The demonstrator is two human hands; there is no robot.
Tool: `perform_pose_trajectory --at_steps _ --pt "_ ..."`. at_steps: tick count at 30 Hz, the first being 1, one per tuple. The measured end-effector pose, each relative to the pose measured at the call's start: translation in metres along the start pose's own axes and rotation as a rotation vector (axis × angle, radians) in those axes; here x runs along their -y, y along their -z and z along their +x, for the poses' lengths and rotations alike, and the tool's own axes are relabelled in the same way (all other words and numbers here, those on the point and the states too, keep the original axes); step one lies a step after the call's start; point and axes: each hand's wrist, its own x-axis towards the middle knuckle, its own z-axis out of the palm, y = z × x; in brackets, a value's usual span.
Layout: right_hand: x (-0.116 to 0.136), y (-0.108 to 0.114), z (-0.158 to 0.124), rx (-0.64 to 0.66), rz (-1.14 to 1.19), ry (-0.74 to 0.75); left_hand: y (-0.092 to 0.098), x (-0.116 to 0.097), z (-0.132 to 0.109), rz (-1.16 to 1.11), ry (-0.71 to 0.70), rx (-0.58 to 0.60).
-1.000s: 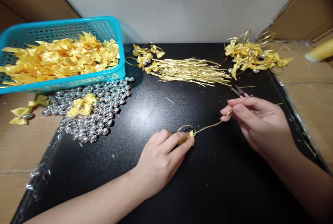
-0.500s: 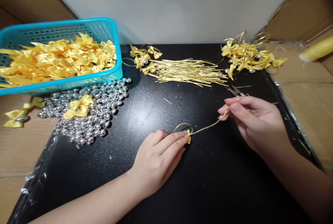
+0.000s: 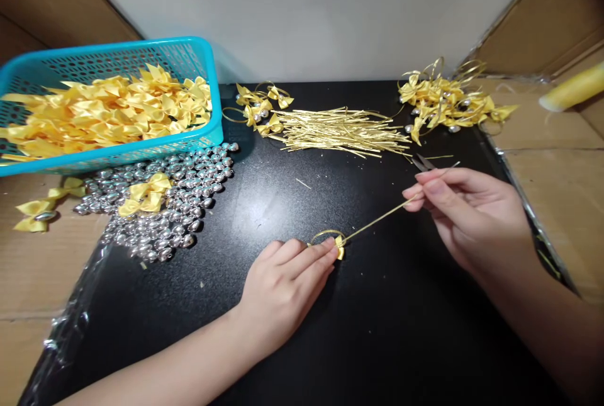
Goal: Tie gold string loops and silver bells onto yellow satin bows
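Observation:
On the black table, my left hand [image 3: 287, 286] presses down on a yellow bow [image 3: 340, 247], its fingers together and hiding most of it. A thin gold loop [image 3: 329, 233] shows just behind those fingertips. From the bow a gold cord [image 3: 377, 219] runs taut up to the right, where my right hand [image 3: 465, 208] pinches it between thumb and fingers above the table. The cord's short free end sticks out past the right fingertips. Just behind my right hand lie scissors [image 3: 423, 163], their handles hidden by it.
At the left, a blue basket [image 3: 214, 104] holds many yellow bows, with silver bells [image 3: 160, 226] spread before it. Cut gold cords [image 3: 342, 131] lie at the back centre. Finished-looking bow clusters [image 3: 436, 101] sit at the back right, a smaller group [image 3: 259, 107] left of the cords.
My right hand has moved slightly right, and the cord, slack and curved before, is now straight. More of its free end shows. My left hand remains on the bow.

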Motion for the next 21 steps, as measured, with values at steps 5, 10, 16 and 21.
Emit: perform_pose_trajectory --at_steps 5,10,16,21 --pt "-0.0016 0.001 0.0004 0.014 0.0 0.025 0.0003 0.0017 -0.0035 0.074 -0.059 0.036" --pt "-0.0051 0.0017 0.0022 0.001 -0.025 0.059 0.0008 0.0026 -0.0061 0.132 -0.11 0.06" --pt "-0.0071 -0.0011 0.0037 -0.052 -0.034 0.087 0.0051 -0.0027 -0.0016 0.236 -0.158 0.067" --pt "-0.006 -0.0034 0.004 -0.066 -0.005 0.043 0.0046 -0.0065 -0.0024 0.295 -0.187 0.073"
